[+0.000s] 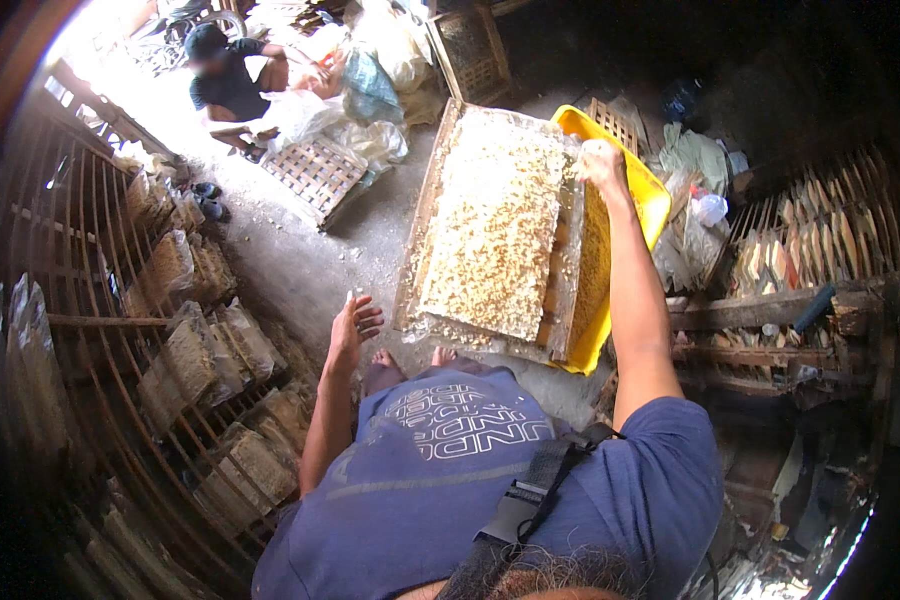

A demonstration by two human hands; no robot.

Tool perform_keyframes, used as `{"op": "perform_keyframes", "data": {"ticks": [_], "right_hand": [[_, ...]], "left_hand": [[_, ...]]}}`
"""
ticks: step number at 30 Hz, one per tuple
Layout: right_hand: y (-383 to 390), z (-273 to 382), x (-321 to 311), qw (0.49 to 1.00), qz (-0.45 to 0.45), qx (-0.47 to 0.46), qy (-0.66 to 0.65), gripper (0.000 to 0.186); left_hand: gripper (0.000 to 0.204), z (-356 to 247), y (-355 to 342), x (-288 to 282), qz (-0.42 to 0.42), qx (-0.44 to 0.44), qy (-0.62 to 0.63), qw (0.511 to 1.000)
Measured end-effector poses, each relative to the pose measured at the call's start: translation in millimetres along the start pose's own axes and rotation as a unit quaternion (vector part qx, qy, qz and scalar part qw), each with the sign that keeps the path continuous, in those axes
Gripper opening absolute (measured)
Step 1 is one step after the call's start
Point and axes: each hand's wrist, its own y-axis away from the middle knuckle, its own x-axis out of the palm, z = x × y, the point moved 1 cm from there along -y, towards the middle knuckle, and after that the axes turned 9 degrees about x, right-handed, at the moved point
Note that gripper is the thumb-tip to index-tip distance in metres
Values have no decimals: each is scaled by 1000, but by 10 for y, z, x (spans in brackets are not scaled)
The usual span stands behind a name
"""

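Observation:
My right hand [602, 163] is closed at the upper right corner of a sheet spread with pale crumbly bits [485, 220]; what it grips is too small to make out. The sheet lies on wooden boards [420, 240], which rest across a yellow plastic tub [650, 215] with more crumbs inside. My left hand [355, 322] hangs to the left of the boards, fingers apart, touching nothing visible. My bare feet [443, 355] show just below the boards.
Wire racks with wrapped slabs [175, 370] line the left. A person [225, 90] crouches at the upper left among plastic bags [370, 90] and a woven tray [310, 175]. Sandals [212, 205] lie by the left rack. Slatted racks [800, 230] and bags [685, 160] stand right.

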Motion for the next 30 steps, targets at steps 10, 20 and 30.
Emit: {"op": "perform_keyframes", "data": {"ticks": [10,20,30], "right_hand": [[-1126,555,1090,901,69,-20,429,10],[-367,253,1301,971,34,135,196,9],[-694,-334,347,981,-61,84,161,14]], "left_hand": [[63,70,506,-770,-118,16,51,992],[62,-25,381,-943,-108,-16,40,993],[63,-455,-102,-268,25,15,-21,999]]}}
